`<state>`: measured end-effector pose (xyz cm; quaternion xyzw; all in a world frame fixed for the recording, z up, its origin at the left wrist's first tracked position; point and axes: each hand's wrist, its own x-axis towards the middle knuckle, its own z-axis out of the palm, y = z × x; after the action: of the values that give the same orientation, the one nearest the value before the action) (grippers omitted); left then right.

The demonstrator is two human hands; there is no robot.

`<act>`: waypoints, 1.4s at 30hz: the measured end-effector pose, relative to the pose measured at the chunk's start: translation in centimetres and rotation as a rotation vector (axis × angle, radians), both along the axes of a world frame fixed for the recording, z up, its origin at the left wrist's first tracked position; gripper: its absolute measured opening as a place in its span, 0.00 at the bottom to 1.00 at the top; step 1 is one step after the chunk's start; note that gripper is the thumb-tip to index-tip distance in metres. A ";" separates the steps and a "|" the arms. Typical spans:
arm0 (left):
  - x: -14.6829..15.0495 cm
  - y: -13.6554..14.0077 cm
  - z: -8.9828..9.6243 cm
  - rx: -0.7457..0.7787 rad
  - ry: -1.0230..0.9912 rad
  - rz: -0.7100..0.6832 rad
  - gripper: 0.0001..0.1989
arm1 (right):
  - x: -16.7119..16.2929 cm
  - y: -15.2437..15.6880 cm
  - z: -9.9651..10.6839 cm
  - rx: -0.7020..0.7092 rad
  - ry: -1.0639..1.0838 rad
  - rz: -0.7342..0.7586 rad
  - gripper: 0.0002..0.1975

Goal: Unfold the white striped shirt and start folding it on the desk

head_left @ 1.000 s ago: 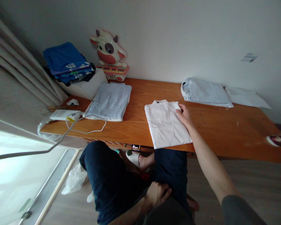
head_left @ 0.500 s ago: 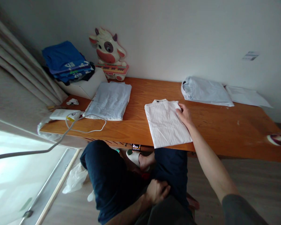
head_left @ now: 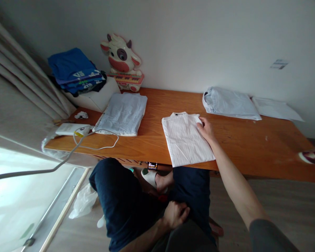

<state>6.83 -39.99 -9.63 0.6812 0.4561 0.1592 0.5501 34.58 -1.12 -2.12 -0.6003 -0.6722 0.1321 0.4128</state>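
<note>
A folded white shirt (head_left: 187,140) with fine stripes lies flat on the wooden table, collar toward the wall, its lower edge at the table's front. My right hand (head_left: 206,129) is at its upper right corner, thumb over the cloth and fingers curled at the edge, pinching it. Down in my lap, my left hand (head_left: 175,214) rests as a loose fist, with nothing visible in it. To the left of the shirt lies a stack of folded pale blue clothes (head_left: 124,113). Another folded pale shirt (head_left: 229,103) lies at the back right, beside a flat white piece (head_left: 277,108).
On the left, a pile of blue clothes (head_left: 73,70) sits on a white box (head_left: 105,94), next to a cow-shaped toy keyboard (head_left: 124,63). A white device (head_left: 73,128) with a cable (head_left: 68,157) lies at the front left. A shoe (head_left: 313,155) is at the table's (head_left: 252,147) right end.
Almost nothing differs. The whole view has shifted very slightly; both hands and the shirt keep their places.
</note>
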 end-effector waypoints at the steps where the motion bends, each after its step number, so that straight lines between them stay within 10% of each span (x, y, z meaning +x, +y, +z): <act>1: 0.0 0.0 -0.1 0.004 0.001 -0.002 0.32 | 0.0 0.0 0.0 0.000 0.002 0.001 0.24; 14: 0.9 -1.4 -4.5 0.184 0.091 -0.068 0.26 | 0.0 -0.1 0.0 -0.004 -0.047 -0.002 0.26; 42: 0.8 -1.4 -4.7 0.211 0.116 -0.107 0.28 | -0.2 0.0 0.1 -0.026 -0.052 -0.024 0.26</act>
<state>7.62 -41.36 -14.30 0.7667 0.4308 0.1372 0.4557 34.39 -1.11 -2.01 -0.6170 -0.6734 0.1202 0.3891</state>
